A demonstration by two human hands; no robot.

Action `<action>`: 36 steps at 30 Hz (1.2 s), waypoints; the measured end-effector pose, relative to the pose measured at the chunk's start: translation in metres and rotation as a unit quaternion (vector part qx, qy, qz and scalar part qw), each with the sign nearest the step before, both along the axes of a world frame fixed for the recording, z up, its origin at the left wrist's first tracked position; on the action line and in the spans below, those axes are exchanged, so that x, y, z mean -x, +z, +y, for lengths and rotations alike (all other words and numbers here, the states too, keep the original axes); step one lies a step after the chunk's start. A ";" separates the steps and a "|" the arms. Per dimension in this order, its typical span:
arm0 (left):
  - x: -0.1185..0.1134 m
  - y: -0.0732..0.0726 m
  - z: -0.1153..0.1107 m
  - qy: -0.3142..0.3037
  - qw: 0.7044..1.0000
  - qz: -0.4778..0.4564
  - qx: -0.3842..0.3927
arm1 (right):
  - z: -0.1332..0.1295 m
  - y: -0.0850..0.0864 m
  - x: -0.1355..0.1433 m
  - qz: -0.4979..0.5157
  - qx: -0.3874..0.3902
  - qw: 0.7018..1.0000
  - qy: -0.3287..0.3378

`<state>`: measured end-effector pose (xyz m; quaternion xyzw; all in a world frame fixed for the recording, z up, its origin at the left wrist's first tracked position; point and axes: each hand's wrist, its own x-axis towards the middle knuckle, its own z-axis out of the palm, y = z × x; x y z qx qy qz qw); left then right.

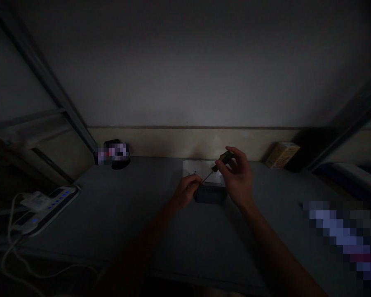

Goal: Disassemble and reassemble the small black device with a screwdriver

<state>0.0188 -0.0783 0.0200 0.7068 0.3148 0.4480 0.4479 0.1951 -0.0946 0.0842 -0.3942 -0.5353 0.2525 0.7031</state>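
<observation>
My right hand (238,177) is closed around the dark handle of a screwdriver (225,159), whose thin shaft slants down to the left. The screwdriver's tip ends at the fingertips of my left hand (187,190). Those left fingers are bent together at the left edge of a dark box with a row of vent slots (212,196); what they pinch, if anything, is too dark to make out. Behind the box lies a white sheet of paper (189,166) with a few small dark specks on it. My right hand partly covers the sheet.
A white power strip (57,206) with blue lights and cables lies on the left of the grey table (111,231). A small carton (281,154) stands at the back right by the wall. A dark object with a blurred-out face (120,163) sits at the back left.
</observation>
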 end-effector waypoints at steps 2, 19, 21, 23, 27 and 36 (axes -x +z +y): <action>0.000 0.000 0.000 0.000 1.000 -0.002 -0.004 | -0.001 0.001 0.001 0.005 0.004 1.000 0.003; 0.001 -0.003 0.001 -0.003 1.000 -0.010 -0.006 | 0.000 0.000 0.000 0.000 -0.002 1.000 -0.003; 0.001 -0.003 0.001 -0.002 1.000 -0.011 -0.008 | 0.001 0.000 0.000 0.004 0.000 1.000 -0.006; 0.001 -0.002 0.000 0.000 1.000 -0.007 -0.008 | 0.001 0.000 0.000 0.009 0.000 1.000 -0.007; 0.000 -0.001 0.000 0.004 1.000 -0.002 -0.009 | 0.001 0.000 0.000 0.010 0.003 1.000 0.002; 0.000 -0.005 0.002 0.003 1.000 0.004 -0.013 | 0.001 0.000 -0.002 0.008 0.007 1.000 -0.009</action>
